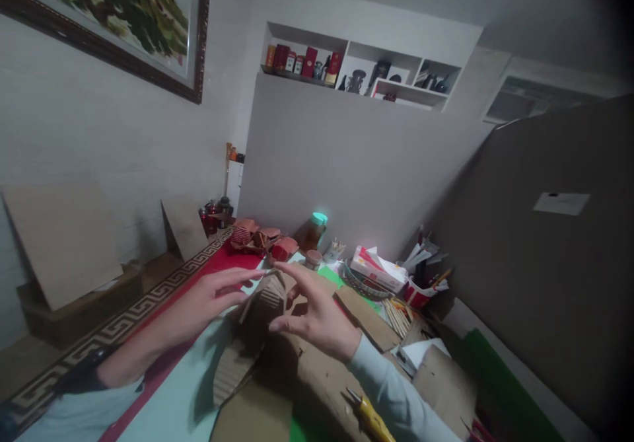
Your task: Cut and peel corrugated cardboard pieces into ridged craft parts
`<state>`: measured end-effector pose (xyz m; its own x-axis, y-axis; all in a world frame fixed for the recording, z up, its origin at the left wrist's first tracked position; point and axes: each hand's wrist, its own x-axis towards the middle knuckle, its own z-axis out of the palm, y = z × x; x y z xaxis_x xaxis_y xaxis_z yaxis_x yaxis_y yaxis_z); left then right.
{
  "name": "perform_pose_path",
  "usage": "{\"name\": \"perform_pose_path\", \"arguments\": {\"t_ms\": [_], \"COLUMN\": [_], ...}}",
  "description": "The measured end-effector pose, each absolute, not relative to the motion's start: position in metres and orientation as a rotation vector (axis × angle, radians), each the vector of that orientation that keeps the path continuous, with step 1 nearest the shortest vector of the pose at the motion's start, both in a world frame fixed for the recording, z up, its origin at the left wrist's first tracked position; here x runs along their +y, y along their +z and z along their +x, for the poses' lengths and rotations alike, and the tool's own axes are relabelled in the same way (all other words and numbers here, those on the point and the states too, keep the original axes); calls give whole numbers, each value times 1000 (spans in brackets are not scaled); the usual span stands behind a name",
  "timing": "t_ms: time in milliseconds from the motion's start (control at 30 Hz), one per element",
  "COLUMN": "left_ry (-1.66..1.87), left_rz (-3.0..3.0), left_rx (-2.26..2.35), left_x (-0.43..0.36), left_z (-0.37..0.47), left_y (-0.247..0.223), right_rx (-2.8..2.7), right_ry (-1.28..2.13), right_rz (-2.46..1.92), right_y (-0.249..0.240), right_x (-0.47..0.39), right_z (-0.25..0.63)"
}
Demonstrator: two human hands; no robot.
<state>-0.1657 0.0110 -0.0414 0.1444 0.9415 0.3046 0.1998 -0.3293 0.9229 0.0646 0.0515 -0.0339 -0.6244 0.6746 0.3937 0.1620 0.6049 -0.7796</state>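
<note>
Between my hands stands a curved, folded piece of brown corrugated cardboard, with its ridged side showing. My left hand is at its upper left, fingers stretched toward its top edge. My right hand arches around its right side, index finger reaching to the top and thumb apart below; whether the fingertips press on it I cannot tell. Under it, a ridged cardboard strip slants down over a flat cardboard sheet. A larger cardboard block lies below my right hand.
A yellow-handled pointed tool lies near my right forearm. Farther back are reddish cardboard shapes, a jar with a turquoise lid, a tissue box, wooden sticks and a pen holder. A grey panel rises behind.
</note>
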Motion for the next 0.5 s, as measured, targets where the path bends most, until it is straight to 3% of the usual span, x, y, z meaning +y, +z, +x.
{"name": "perform_pose_path", "arguments": {"t_ms": [500], "left_ry": [1182], "left_rz": [1753], "left_rx": [1331], "left_x": [-9], "left_z": [-160], "left_y": [-76], "right_rx": [-2252], "right_ry": [706], "right_rz": [-764], "right_y": [-57], "right_x": [28], "right_z": [56]}}
